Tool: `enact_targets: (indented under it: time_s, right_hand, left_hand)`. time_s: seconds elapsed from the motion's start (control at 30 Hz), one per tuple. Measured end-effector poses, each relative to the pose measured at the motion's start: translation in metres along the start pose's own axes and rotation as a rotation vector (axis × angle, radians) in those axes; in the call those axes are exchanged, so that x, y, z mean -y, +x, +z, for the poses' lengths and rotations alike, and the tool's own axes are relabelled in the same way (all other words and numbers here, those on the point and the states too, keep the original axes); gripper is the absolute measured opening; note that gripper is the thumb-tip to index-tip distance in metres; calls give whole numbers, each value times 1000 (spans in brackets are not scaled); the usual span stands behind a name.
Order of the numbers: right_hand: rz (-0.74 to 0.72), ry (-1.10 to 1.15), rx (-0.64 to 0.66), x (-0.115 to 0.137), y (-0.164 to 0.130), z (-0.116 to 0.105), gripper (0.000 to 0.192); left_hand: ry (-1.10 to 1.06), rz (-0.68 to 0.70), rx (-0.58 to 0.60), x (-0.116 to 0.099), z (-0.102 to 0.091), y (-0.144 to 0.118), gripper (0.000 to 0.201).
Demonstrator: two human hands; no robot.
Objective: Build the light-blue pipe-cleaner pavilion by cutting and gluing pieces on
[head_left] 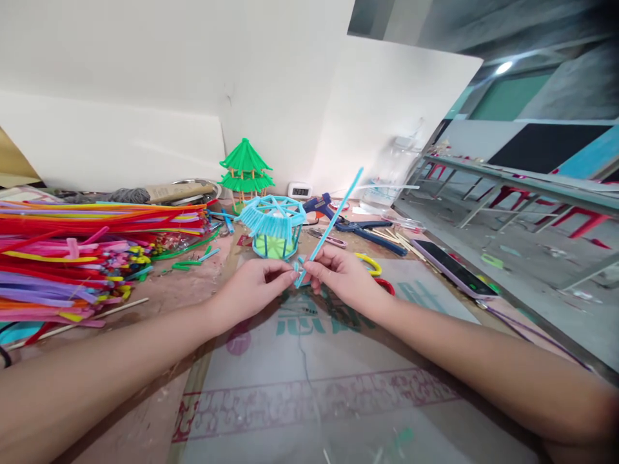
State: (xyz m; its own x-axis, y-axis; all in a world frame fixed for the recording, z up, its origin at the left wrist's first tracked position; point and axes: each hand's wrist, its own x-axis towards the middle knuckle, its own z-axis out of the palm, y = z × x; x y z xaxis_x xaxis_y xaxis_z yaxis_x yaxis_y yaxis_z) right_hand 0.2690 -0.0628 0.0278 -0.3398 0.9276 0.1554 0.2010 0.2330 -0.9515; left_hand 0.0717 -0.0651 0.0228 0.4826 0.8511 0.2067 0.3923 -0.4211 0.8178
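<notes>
Head cam view, only one angle here. Both hands meet in the middle of the table over a plastic sheet (309, 386) with teal characters and a reddish patterned border printed on it; the writing is too smeared for me to read.

The left hand (256, 280) has its fingertips pinched shut on the lower end of a light blue pipe cleaner (333, 216), right at a little knot of short blue bits. The right hand (341, 270) is also closed on that same stem, just beside the left, and the stem runs up and to the right from there, tilted, with its free end in the air.

Just behind the hands sits a small blue pavilion model (274, 225) with a green inside, and behind that a green pagoda-style model (245, 171) near the wall. On the left is a big pile of coloured pipe cleaners (82, 251). On the right: a blue glue gun (319, 205), blue-handled pliers (370, 231), a phone (454, 267) lying flat, and a small digital clock (300, 191) whose digits are too tiny to make out.
</notes>
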Motion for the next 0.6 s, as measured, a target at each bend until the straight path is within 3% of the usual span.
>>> enact_targets:
  time_s: [0.4, 0.6]
  right_hand:
    - [-61, -30, -63, -5, -4, 7, 25]
    - [-71, -68, -8, -2, -5, 7, 19]
  left_hand:
    - [-16, 3, 46, 3, 2, -1, 25]
    - [-55, -12, 24, 5, 3, 0, 23]
